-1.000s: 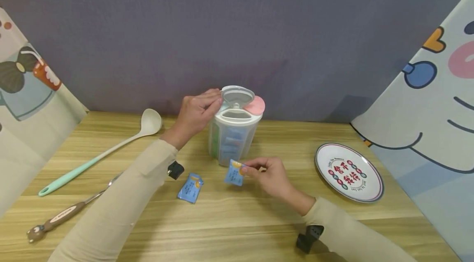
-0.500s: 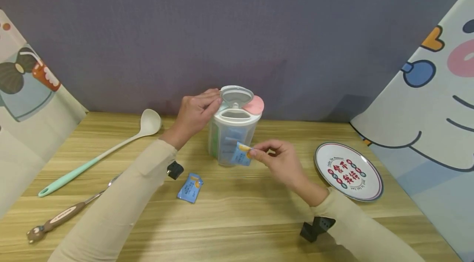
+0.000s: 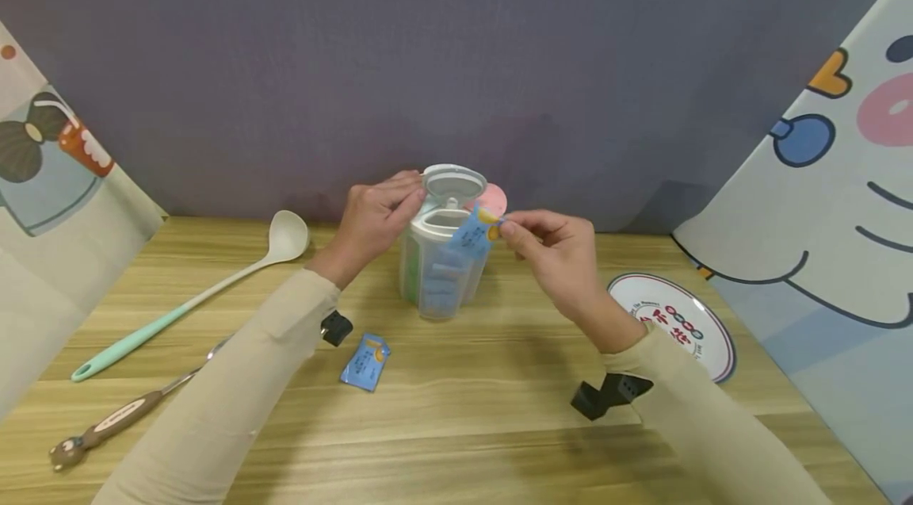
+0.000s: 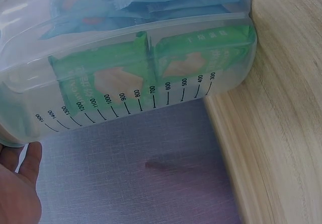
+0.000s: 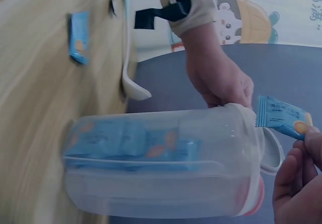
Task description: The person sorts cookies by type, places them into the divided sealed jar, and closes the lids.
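A clear storage container (image 3: 438,283) with a white top stands upright on the table. Blue sachets fill one compartment, and the left wrist view shows green packets (image 4: 115,78) in another. Its grey flip lid (image 3: 454,184) is raised over an opening. My left hand (image 3: 374,216) grips the container's top at the left, beside that lid; some fingertips are hidden. Between thumb and fingers my right hand (image 3: 559,255) pinches a blue sachet (image 3: 472,234) by its right corner, holding it just in front of the container's rim. Another blue sachet (image 3: 366,362) lies flat on the table.
On the left lie a white ladle (image 3: 288,235) with a mint handle and a utensil with a brown bear-ended handle (image 3: 121,418), partly under the left sleeve. A printed plate (image 3: 702,330) sits at the right, partly behind the right forearm. A grey wall (image 3: 456,53) stands behind.
My right hand has raised the pinched sachet from near the table, up along the container's front to its rim. The left hand and the raised lid have stayed in place.
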`<state>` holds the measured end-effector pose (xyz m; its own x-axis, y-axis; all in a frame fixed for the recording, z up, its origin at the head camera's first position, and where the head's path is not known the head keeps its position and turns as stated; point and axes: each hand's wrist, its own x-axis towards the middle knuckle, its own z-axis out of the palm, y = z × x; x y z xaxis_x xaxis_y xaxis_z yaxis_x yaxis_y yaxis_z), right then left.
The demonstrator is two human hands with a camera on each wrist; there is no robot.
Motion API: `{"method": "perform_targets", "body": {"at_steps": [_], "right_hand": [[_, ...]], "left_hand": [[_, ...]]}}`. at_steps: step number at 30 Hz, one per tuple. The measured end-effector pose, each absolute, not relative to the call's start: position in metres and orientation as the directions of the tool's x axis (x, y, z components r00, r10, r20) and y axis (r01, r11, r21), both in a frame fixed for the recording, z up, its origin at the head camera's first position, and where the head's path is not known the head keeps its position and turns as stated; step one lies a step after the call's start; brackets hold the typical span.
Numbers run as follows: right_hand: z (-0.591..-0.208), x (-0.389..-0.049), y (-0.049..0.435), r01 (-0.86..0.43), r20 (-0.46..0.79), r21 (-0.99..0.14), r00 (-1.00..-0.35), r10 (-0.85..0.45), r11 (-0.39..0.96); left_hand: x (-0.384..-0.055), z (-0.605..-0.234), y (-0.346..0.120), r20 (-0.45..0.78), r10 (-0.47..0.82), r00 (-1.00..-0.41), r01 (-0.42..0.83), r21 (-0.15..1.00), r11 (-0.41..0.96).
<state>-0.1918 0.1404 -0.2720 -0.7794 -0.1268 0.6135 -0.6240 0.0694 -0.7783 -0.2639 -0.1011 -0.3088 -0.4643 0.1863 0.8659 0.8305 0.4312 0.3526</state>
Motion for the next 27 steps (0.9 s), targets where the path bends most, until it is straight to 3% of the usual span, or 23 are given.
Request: {"method": "perform_targets", "body": {"at_steps": [10,19,27], "right_hand": [[-0.254,-0.205,0.129,-0.655,0.653,-0.747,-0.755,-0.063,0.110],[-0.265,-0.216,0.122,-0.641,0.638,-0.754,-0.767,-0.074,0.143],[-0.277,-0.220,0.121,-0.713,0.709,-0.640,-0.692,-0.139,0.287]], "left_hand": [[-0.263,-0.308,-0.102,0.873,0.186,-0.452,0.841,0.346,0.416],[-0.264,-0.309,-0.102,0.873,0.189,-0.449,0.844,0.346,0.409],[-0.264,-0.308,-0.101,0.869,0.197,-0.454,0.843,0.347,0.411]]}}
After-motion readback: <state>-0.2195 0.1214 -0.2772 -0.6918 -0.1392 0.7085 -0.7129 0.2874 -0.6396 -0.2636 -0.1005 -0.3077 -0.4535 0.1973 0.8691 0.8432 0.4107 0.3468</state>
